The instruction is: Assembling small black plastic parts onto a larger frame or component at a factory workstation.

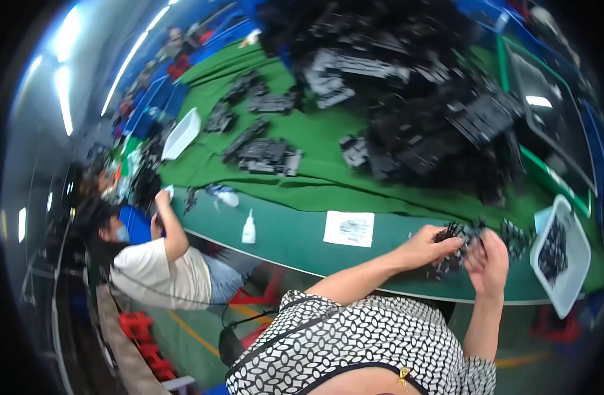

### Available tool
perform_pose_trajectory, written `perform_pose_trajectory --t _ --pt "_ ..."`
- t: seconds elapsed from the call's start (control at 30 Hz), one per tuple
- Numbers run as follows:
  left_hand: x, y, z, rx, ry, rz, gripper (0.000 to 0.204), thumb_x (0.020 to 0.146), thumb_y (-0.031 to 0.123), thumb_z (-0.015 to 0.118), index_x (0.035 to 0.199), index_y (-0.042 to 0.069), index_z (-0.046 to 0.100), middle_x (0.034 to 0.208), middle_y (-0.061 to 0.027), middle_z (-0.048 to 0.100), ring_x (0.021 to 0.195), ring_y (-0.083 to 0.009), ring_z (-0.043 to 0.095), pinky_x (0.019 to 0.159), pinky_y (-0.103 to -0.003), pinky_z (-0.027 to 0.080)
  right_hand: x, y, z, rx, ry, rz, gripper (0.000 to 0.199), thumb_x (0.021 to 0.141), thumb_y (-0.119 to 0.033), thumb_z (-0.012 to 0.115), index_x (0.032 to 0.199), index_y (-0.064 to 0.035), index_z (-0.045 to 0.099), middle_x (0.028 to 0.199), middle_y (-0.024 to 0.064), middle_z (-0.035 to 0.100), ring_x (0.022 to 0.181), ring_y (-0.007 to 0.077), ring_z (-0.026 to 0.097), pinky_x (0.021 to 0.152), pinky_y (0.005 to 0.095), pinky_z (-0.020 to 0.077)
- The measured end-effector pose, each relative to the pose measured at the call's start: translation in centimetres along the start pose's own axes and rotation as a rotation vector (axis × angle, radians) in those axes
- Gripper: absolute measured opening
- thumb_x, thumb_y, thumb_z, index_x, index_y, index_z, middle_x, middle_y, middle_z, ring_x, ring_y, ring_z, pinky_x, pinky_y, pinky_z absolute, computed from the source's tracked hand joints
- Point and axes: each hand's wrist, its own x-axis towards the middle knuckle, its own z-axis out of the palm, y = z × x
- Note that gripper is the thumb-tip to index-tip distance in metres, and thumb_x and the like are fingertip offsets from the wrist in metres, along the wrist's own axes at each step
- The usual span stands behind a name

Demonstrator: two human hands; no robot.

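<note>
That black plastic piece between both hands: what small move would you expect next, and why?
Probably the right hand drops a freed bit into the white tray beside it. Both hands grip the black plastic piece, the left hand steadying it, and the tray already holds similar dark bits.

A big heap of plastic parts (414,99) lies on the table (295,240), behind both hands. A tray (572,289) of parts sits right of the right hand (487,263); a paper sheet (349,228) and a small bottle (249,229) lie left of the left hand (430,248). Another person (154,263) sits at the table's left end.
</note>
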Motion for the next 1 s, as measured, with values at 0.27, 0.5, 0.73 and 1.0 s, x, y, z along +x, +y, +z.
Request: perform_pose_trajectory --t 0.27,0.5,0.73,1.0 --pt "0.5 -0.7 -0.4 -0.066 0.081 0.093 0.022 0.085 0.024 0.053 0.078 0.003 0.056 0.060 -0.0003 0.050 0.050 -0.0063 0.043 0.046 -0.020 0.035 0.4 1.1 0.7 -0.199 -0.083 0.135 0.025 0.088 -0.021 0.049 0.067 -0.0086 0.044 0.047 -0.0062 0.030 0.035 0.0032 0.022 0.033 0.0195 0.0172" --pt "-0.5 0.7 -0.4 -0.017 -0.021 0.195 0.027 0.085 0.026 0.056 0.074 0.002 0.057 0.063 0.0015 0.053 0.055 -0.0052 0.046 0.046 -0.021 0.036 1.1 1.7 0.5 -0.162 -0.078 0.115 0.026 0.089 -0.021 0.047 0.069 -0.0059 0.048 0.049 -0.0049 0.034 0.037 0.0039 0.025 0.034 0.0191 0.0194" --pt "-0.9 0.4 0.0 -0.056 -0.034 0.103 0.034 0.084 0.035 0.054 0.070 0.004 0.056 0.058 -0.0007 0.051 0.049 -0.0074 0.044 0.043 -0.021 0.033 0.2 2.3 0.3 -0.139 -0.174 0.097 0.037 0.093 -0.030 0.038 0.064 -0.0078 0.042 0.048 -0.0040 0.032 0.036 0.0050 0.025 0.034 0.0204 0.0176" --pt "0.3 -0.4 -0.5 -0.447 0.049 -0.200 0.020 0.080 0.025 0.059 0.071 0.008 0.054 0.060 0.0016 0.051 0.045 -0.0053 0.041 0.040 -0.019 0.027 0.5 2.4 2.0 -0.051 -0.018 0.134 0.018 0.089 -0.013 0.044 0.084 0.0018 0.053 0.053 -0.0053 0.035 0.039 0.0026 0.027 0.036 0.0187 0.0198"
